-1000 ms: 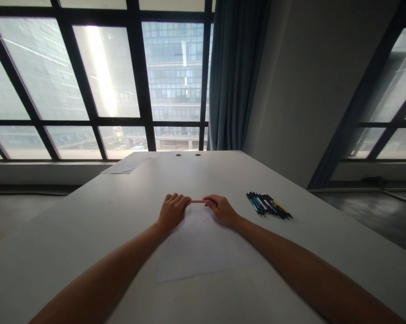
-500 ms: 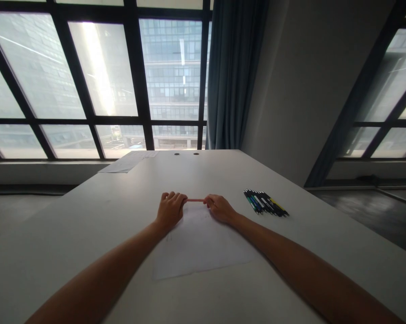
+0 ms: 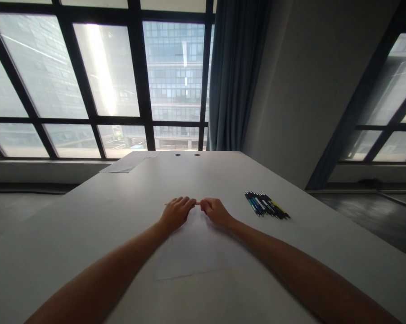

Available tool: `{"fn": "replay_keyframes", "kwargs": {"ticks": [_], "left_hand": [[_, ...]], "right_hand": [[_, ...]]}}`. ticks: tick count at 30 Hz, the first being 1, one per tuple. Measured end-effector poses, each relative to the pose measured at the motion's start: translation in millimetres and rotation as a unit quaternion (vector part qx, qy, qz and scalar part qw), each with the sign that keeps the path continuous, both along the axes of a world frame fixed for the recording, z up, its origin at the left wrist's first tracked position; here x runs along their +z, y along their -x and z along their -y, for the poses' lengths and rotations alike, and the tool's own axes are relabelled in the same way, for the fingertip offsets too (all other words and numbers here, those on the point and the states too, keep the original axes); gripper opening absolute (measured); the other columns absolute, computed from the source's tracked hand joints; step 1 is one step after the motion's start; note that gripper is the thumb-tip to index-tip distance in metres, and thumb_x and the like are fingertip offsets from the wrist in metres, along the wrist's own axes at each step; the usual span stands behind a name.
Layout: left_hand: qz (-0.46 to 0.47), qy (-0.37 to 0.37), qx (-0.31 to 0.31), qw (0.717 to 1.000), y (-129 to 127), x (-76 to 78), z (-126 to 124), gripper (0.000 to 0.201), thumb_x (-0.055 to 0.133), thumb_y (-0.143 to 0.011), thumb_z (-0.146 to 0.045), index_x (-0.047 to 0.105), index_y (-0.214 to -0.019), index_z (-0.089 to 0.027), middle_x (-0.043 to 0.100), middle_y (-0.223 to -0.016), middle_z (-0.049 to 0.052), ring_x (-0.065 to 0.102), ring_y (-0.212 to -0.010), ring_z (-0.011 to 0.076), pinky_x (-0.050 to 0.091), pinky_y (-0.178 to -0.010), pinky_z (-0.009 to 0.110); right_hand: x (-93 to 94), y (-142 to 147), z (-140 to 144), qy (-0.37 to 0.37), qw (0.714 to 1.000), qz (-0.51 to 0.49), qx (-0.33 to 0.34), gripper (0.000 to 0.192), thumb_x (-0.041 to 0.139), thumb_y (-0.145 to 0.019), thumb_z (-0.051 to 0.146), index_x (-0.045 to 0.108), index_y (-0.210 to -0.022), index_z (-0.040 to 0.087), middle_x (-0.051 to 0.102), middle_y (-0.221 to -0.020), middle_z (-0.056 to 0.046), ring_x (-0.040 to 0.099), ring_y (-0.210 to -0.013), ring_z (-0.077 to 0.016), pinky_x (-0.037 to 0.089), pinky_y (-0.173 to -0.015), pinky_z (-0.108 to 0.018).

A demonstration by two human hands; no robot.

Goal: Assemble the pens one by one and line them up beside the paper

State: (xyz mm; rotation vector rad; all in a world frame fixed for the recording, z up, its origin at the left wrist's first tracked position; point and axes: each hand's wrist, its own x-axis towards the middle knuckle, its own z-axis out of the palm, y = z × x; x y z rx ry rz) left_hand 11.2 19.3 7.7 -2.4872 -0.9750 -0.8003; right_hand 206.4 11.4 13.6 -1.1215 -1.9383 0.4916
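Observation:
A thin orange-pink pen or pencil [image 3: 198,203] is held level between my two hands, above the far part of a white paper sheet [image 3: 199,256]. My left hand [image 3: 178,212] is closed around it, and one thin end pokes out on that hand's left side. The fingers of my right hand [image 3: 216,211] are curled closed on the other end, which they hide. Only a short stretch shows between the hands, which almost touch. Whether the right hand covers anything else, such as a cap, I cannot make out. The sheet lies flat under my wrists, with faint marks.
A row of dark pens [image 3: 267,205], some with green, blue and yellow parts, lies right of my right hand. More papers [image 3: 122,164] rest at the white table's [image 3: 98,225] far left edge. Two round dark cable holes [image 3: 196,155] sit at its far end, before windows and a curtain [image 3: 228,81].
My left hand has moved right along the pen or pencil, closer to my right hand. Less of it shows between them, and an end now sticks out on the left.

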Motion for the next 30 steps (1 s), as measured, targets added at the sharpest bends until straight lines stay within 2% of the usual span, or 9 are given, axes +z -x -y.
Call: {"fn": "replay_keyframes", "kwargs": {"ticks": [6, 11, 14, 18, 20, 22, 24, 27, 30], "left_hand": [[0.003, 0.019, -0.006, 1.0, 1.6, -3.7, -0.6, 0.02, 0.038, -0.1, -0.025, 0.058, -0.104, -0.021, 0.066, -0.086, 0.003, 0.062, -0.079, 0.0159, 0.045, -0.067, 0.026], [0.015, 0.02, -0.01, 1.0, 1.6, -3.8, -0.9, 0.019, 0.039, -0.1, -0.026, 0.058, -0.103, -0.02, 0.067, -0.086, 0.003, 0.061, -0.077, 0.0168, 0.045, -0.068, 0.027], [0.014, 0.001, -0.021, 1.0, 1.3, -2.8, -1.9, 0.02, 0.04, -0.1, -0.026, 0.058, -0.101, -0.019, 0.066, -0.085, 0.004, 0.06, -0.078, 0.0181, 0.044, -0.071, 0.03], [0.028, -0.017, -0.051, 0.998, 1.6, 0.2, -1.8, 0.021, 0.04, -0.1, -0.024, 0.059, -0.094, -0.019, 0.066, -0.083, 0.004, 0.057, -0.079, 0.0182, 0.043, -0.072, 0.031], [0.042, -0.046, -0.06, 0.996, 1.8, 2.3, -0.2, 0.019, 0.042, -0.099, -0.024, 0.06, -0.097, -0.019, 0.067, -0.093, 0.006, 0.058, -0.087, 0.0189, 0.043, -0.078, 0.033], [0.055, -0.081, -0.054, 0.994, 1.8, 4.0, 2.2, 0.017, 0.046, -0.098, -0.026, 0.061, -0.101, -0.02, 0.067, -0.103, 0.008, 0.058, -0.096, 0.0207, 0.041, -0.084, 0.037], [0.06, -0.086, -0.051, 0.993, 1.6, 4.5, 4.3, 0.018, 0.049, -0.096, -0.031, 0.063, -0.095, -0.019, 0.068, -0.097, 0.008, 0.059, -0.093, 0.0214, 0.042, -0.083, 0.037], [0.102, -0.009, -0.059, 0.993, 1.2, 2.0, 4.3, 0.023, 0.048, -0.096, -0.035, 0.063, -0.089, -0.019, 0.068, -0.076, 0.004, 0.061, -0.073, 0.0172, 0.044, -0.071, 0.031], [0.216, 0.101, -0.046, 0.97, 1.5, -2.1, -0.6, 0.03, 0.042, -0.098, -0.037, 0.06, -0.111, -0.018, 0.071, -0.084, 0.004, 0.062, -0.067, 0.0144, 0.046, -0.066, 0.027]], "right_hand": [[2.7, -1.9, 2.2, -0.063, 0.997, 0.034, -0.001, 0.029, 0.044, -0.087, 0.022, 0.06, -0.063, 0.019, 0.061, -0.06, -0.002, 0.052, -0.059, -0.0151, 0.038, -0.062, -0.027], [2.7, -5.9, 2.6, -0.106, 0.992, 0.065, 0.009, 0.026, 0.046, -0.09, 0.026, 0.063, -0.071, 0.019, 0.066, -0.074, -0.005, 0.058, -0.069, -0.0173, 0.042, -0.069, -0.029], [1.8, -5.2, 3.5, -0.065, 0.996, 0.063, 0.001, 0.029, 0.045, -0.091, 0.027, 0.061, -0.069, 0.019, 0.062, -0.066, -0.002, 0.054, -0.063, -0.0155, 0.039, -0.064, -0.027], [1.7, -1.5, 4.4, 0.021, 0.999, 0.01, 0.028, 0.038, 0.039, -0.092, 0.031, 0.052, -0.057, 0.019, 0.05, -0.052, 0.002, 0.047, -0.054, -0.0125, 0.035, -0.058, -0.025], [1.9, -0.5, 2.7, 0.053, 0.998, -0.018, 0.028, 0.04, 0.039, -0.091, 0.034, 0.048, -0.055, 0.019, 0.048, -0.051, 0.002, 0.045, -0.052, -0.0119, 0.035, -0.057, -0.025], [2.2, -1.2, -0.9, 0.08, 0.995, -0.053, 0.001, 0.041, 0.038, -0.091, 0.038, 0.049, -0.057, 0.019, 0.048, -0.05, 0.002, 0.044, -0.05, -0.0119, 0.034, -0.055, -0.026], [3.0, -3.1, -5.1, 0.096, 0.989, -0.104, -0.035, 0.04, 0.038, -0.09, 0.042, 0.05, -0.06, 0.019, 0.048, -0.05, 0.002, 0.043, -0.048, -0.0121, 0.034, -0.053, -0.026], [4.6, -4.8, -8.0, 0.091, 0.978, -0.181, -0.05, 0.038, 0.039, -0.089, 0.047, 0.052, -0.068, 0.019, 0.05, -0.056, 0.002, 0.044, -0.049, -0.0117, 0.036, -0.051, -0.025], [4.5, -1.6, -3.2, 0.07, 0.986, -0.155, -0.005, 0.034, 0.044, -0.088, 0.045, 0.057, -0.074, 0.017, 0.055, -0.063, 0.001, 0.046, -0.052, -0.0113, 0.037, -0.053, -0.024]]}}
